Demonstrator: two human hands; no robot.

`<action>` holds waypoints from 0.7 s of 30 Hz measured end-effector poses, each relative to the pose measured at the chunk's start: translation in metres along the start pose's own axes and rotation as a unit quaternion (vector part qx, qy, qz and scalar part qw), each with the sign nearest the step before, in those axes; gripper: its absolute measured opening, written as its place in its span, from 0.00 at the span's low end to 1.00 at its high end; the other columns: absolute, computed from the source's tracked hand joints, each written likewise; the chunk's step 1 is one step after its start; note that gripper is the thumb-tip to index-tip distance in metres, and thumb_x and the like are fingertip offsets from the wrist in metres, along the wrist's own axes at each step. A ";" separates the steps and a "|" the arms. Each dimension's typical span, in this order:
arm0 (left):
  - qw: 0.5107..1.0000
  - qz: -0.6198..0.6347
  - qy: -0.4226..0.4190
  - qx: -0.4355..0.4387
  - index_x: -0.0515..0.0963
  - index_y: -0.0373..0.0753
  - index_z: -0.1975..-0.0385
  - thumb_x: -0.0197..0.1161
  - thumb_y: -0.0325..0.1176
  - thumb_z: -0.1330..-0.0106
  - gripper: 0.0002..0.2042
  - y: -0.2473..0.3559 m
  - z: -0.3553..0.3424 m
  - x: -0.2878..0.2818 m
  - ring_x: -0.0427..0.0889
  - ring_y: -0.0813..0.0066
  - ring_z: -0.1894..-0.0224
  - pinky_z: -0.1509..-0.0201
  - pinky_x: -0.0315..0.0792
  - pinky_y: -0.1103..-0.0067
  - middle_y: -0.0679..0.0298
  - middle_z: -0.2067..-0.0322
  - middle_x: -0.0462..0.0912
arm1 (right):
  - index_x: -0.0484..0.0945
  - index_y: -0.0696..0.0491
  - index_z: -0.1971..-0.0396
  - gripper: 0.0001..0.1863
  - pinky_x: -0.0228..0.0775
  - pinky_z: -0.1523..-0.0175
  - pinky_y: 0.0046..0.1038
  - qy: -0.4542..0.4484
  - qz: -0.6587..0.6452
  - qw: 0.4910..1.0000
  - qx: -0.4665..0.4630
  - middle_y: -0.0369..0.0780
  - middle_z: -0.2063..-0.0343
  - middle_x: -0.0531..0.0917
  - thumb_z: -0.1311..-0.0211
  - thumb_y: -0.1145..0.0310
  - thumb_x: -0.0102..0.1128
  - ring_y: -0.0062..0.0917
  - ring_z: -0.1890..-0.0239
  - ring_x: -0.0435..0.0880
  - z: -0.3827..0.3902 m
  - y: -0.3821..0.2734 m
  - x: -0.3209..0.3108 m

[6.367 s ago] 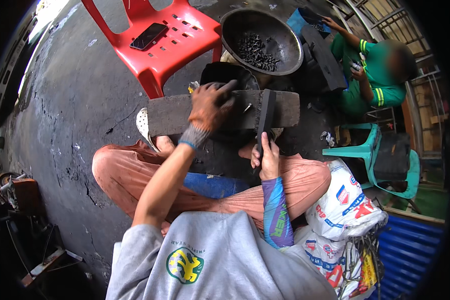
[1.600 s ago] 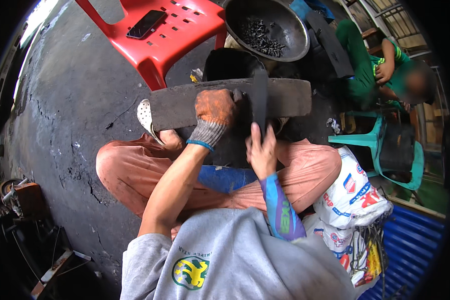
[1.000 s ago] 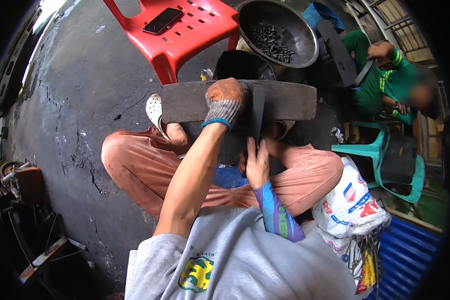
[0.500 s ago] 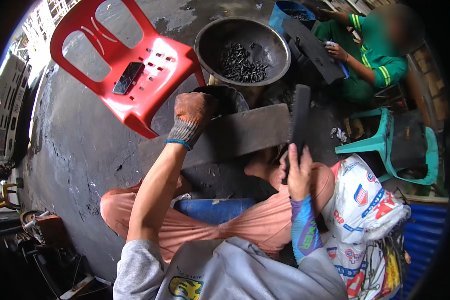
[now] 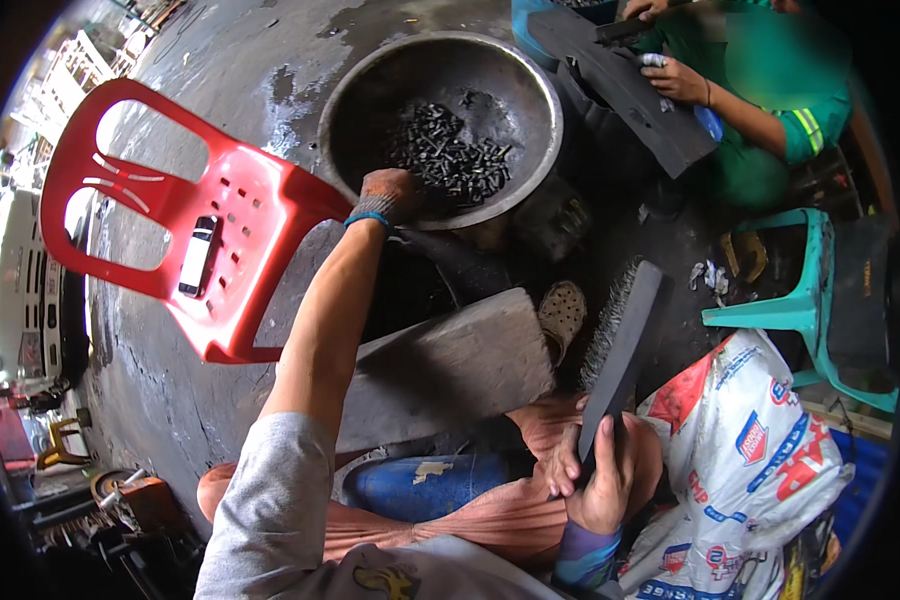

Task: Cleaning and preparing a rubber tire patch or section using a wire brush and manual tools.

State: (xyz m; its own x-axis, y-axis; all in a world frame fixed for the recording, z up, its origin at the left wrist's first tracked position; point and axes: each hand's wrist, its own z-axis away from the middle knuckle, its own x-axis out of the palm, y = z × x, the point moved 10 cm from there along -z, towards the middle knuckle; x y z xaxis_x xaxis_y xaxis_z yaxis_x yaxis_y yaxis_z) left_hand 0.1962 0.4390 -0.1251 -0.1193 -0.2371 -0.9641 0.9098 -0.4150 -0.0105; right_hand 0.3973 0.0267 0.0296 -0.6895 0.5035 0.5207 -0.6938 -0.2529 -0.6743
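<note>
My left hand (image 5: 394, 192), in a dirty knit glove, is at the near rim of a wide metal bowl (image 5: 551, 130). Its fingers curl down and away from view, so what they hold is hidden. Inside the bowl lies a heap of small black pieces (image 5: 448, 155). My right hand (image 5: 602, 485) grips the lower end of a long dark wire brush (image 5: 620, 350), held up at a slant with its bristles facing left. Between my arms, a thick grey-black board (image 5: 455, 368) slopes over my lap. A dark open container (image 5: 400, 280) sits between board and bowl, its contents too dark to tell.
A red plastic chair (image 5: 255, 220) with a phone (image 5: 199, 257) on its seat stands at left. A co-worker in green (image 5: 780, 125) handles a dark board (image 5: 630, 95) at upper right. White printed sacks (image 5: 740, 450) and a teal stool (image 5: 815, 270) are on my right.
My left hand has moved forward from above the dark container to the bowl's rim. The brush has come lower and nearer to me, tilting right. The view has also shifted.
</note>
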 end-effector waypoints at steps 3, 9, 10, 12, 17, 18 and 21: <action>1.000 0.003 0.002 -0.006 0.88 0.47 0.60 0.63 0.51 0.38 0.17 -0.014 -0.017 0.020 0.88 0.55 0.56 0.51 0.81 0.63 0.53 0.62 0.88 | 0.67 0.53 0.45 0.20 0.57 0.83 0.24 -0.005 0.031 0.999 -0.002 0.35 0.86 0.63 0.21 0.52 0.46 0.20 0.90 0.60 -0.006 0.001 0.004; 0.996 0.053 -0.006 -0.077 0.89 0.44 0.64 0.64 0.50 0.40 0.17 -0.013 -0.016 0.019 0.88 0.53 0.55 0.54 0.82 0.63 0.52 0.63 0.88 | 0.68 0.57 0.47 0.17 0.62 0.80 0.23 -0.020 -0.016 1.000 0.000 0.38 0.82 0.69 0.21 0.58 0.49 0.21 0.87 0.66 -0.006 -0.004 -0.004; 0.992 0.097 -0.007 -0.077 0.89 0.43 0.64 0.63 0.51 0.39 0.18 -0.011 -0.012 0.015 0.88 0.53 0.55 0.53 0.82 0.63 0.52 0.63 0.88 | 0.68 0.57 0.47 0.17 0.62 0.80 0.23 -0.017 -0.016 1.000 -0.007 0.38 0.81 0.70 0.21 0.58 0.49 0.20 0.86 0.66 -0.004 -0.007 -0.004; 0.992 0.099 -0.001 -0.074 0.89 0.43 0.63 0.63 0.51 0.39 0.18 -0.015 -0.010 0.009 0.88 0.53 0.55 0.53 0.82 0.63 0.51 0.63 0.88 | 0.68 0.57 0.47 0.17 0.63 0.80 0.23 -0.017 -0.022 1.000 -0.008 0.38 0.81 0.70 0.21 0.58 0.49 0.20 0.86 0.66 -0.001 -0.009 -0.001; 0.991 0.057 0.034 -0.117 0.89 0.44 0.64 0.64 0.54 0.39 0.19 -0.032 -0.004 0.023 0.89 0.56 0.56 0.53 0.81 0.65 0.53 0.63 0.89 | 0.68 0.55 0.48 0.18 0.64 0.78 0.22 -0.042 -0.014 0.999 0.022 0.36 0.81 0.70 0.23 0.56 0.53 0.19 0.84 0.68 0.004 0.006 0.018; 0.991 0.065 0.045 -0.108 0.89 0.44 0.64 0.64 0.54 0.39 0.19 -0.019 -0.010 0.019 0.89 0.56 0.56 0.53 0.81 0.65 0.53 0.63 0.89 | 0.68 0.55 0.48 0.17 0.65 0.78 0.22 -0.055 -0.009 0.998 0.015 0.36 0.80 0.71 0.23 0.57 0.54 0.18 0.84 0.69 0.005 0.005 0.022; 0.995 0.074 0.037 -0.050 0.89 0.41 0.67 0.66 0.52 0.41 0.19 0.008 -0.013 0.019 0.89 0.54 0.59 0.56 0.82 0.65 0.52 0.65 0.89 | 0.68 0.54 0.52 0.14 0.65 0.77 0.20 -0.063 0.109 0.992 -0.026 0.35 0.79 0.72 0.24 0.60 0.56 0.17 0.81 0.71 0.010 -0.016 0.027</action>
State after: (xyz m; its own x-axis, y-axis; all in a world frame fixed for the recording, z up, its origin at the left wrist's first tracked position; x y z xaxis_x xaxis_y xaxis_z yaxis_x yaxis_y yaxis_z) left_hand 0.2060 0.4430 -0.1471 0.0456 -0.2216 -0.9741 0.9508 -0.2896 0.1103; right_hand 0.3874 0.0359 0.0598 -0.8444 0.3344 0.4185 -0.5163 -0.2997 -0.8022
